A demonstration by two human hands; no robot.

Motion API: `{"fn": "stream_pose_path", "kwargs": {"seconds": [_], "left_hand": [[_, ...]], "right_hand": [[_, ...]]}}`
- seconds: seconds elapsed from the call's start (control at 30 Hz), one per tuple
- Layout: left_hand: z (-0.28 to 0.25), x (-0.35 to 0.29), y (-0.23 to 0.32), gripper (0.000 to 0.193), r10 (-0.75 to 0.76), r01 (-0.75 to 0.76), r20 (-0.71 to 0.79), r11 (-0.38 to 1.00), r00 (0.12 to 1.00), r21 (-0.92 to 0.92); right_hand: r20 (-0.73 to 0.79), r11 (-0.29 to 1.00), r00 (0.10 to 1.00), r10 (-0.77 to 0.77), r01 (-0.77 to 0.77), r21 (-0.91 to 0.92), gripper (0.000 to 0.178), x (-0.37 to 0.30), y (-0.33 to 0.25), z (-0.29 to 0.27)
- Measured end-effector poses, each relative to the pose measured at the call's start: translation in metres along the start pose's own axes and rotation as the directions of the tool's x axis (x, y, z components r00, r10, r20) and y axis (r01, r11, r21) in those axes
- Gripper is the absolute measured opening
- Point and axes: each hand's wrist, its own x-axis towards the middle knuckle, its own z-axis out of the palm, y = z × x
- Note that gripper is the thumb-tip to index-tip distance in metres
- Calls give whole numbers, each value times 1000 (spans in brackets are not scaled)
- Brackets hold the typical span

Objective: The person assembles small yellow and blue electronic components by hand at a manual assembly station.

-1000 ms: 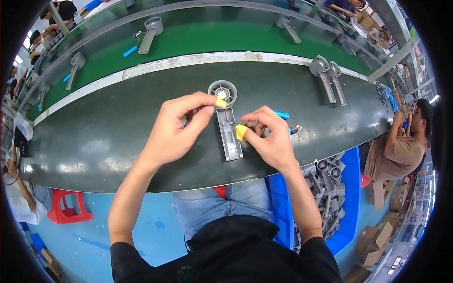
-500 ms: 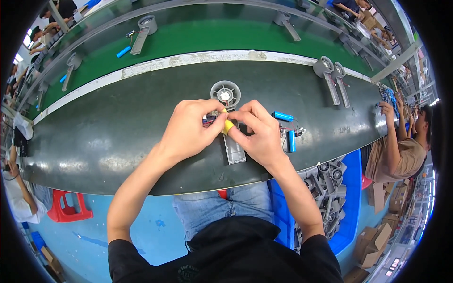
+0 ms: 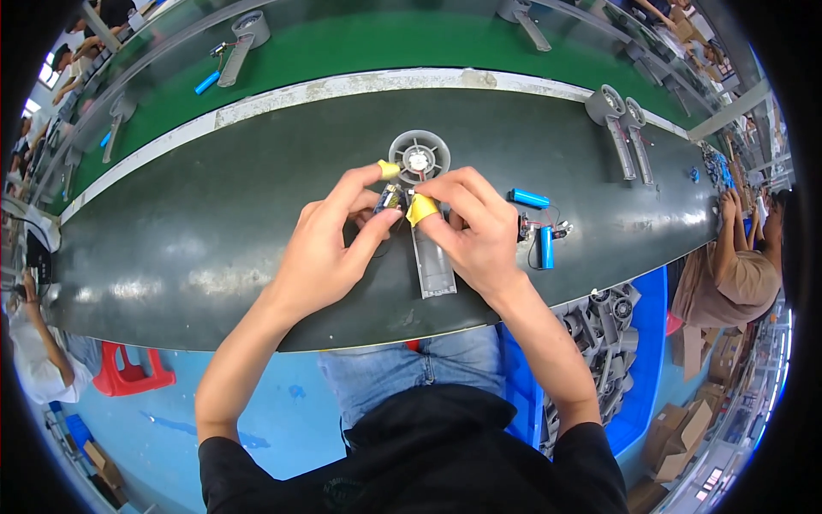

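Note:
In front of me on the dark work surface lies a grey handheld fan housing, its round spoked head at the far end and its open handle toward me. My left hand pinches a small circuit board over the upper handle; its index finger, with yellow wrapping at the tip, is lifted off. My right hand is closed close beside the board, its thumb wrapped in yellow. What its fingertips pinch is too small to make out. The hands hide part of the handle.
Right of my hand lie blue battery cells with wires. Two more fan housings stand at the far right. Beyond a pale ledge, a green belt carries others. A blue bin of grey parts is at my right, with a co-worker beyond.
My hands have drawn slightly apart. The left index finger has lifted away, and the circuit board shows more clearly between the left fingers. The view has shifted slightly.

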Motion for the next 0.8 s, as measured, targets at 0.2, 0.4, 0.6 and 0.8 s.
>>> {"fn": "stream_pose_path", "kwargs": {"seconds": [0.2, 0.4, 0.6, 0.8], "left_hand": [[1, 1, -19, 42, 252, -253, 21, 963, 968, 89], [0, -3, -20, 43, 16, 4, 70, 960, 997, -281], [0, -1, -22, 43, 29, 13, 108, 932, 994, -363], [-1, -1, -24, 42, 87, -69, 46, 950, 995, -304]], "right_hand": [[10, 999, 1000, 2, -3, 48, 22, -1, 2, 3], [17, 989, 997, 73, -75, 129, 22, -3, 2, 2], [23, 983, 995, 102, -104, 153, 20, -5, -1, 1], [17, 980, 994, 110, -111, 165, 19, -4, 0, 0]]}}
